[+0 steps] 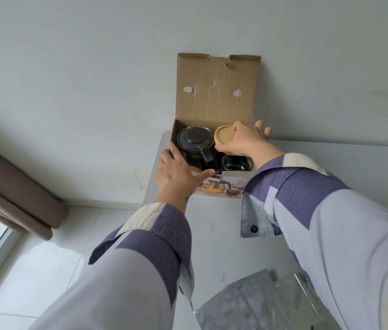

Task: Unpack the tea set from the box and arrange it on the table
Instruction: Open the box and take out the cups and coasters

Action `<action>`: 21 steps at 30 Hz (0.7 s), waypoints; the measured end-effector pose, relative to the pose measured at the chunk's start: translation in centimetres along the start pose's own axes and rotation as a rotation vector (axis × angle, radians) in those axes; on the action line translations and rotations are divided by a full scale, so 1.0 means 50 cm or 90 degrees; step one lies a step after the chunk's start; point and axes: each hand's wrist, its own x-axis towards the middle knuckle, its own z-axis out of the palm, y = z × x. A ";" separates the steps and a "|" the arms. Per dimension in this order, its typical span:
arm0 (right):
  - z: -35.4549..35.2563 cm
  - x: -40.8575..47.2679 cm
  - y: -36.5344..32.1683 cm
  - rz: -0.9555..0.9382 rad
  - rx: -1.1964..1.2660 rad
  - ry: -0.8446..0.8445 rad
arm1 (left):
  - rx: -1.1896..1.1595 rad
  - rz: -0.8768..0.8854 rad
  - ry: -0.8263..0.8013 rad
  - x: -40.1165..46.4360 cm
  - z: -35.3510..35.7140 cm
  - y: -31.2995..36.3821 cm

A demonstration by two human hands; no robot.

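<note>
Head view: corrugated cardboard box [214, 91] at the desk's [212, 225] far-left corner, lid flap upright against the wall. Inside — dark glass teapot [194, 144], handle pointing toward the viewer; clear round cup [236, 163]. Right hand [245, 139] grips a round wooden lid [224, 136]. Left hand [178, 172], fingers straight, presses the box's near-left corner.

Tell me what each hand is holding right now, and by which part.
The right hand grips the round wooden lid by its rim. The left hand holds nothing; it rests flat against the box at its near left corner.
</note>
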 end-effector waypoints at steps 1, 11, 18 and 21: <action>0.003 -0.001 0.000 0.001 0.007 0.006 | -0.002 -0.004 0.000 0.000 0.000 0.001; -0.072 -0.050 0.050 0.015 0.169 0.035 | 0.051 -0.057 -0.054 0.002 -0.027 0.025; -0.117 -0.080 0.264 0.082 0.252 0.034 | 0.076 0.160 0.033 -0.022 -0.019 0.225; -0.113 -0.085 0.395 0.134 0.258 0.030 | 0.046 0.218 0.008 -0.063 0.058 0.356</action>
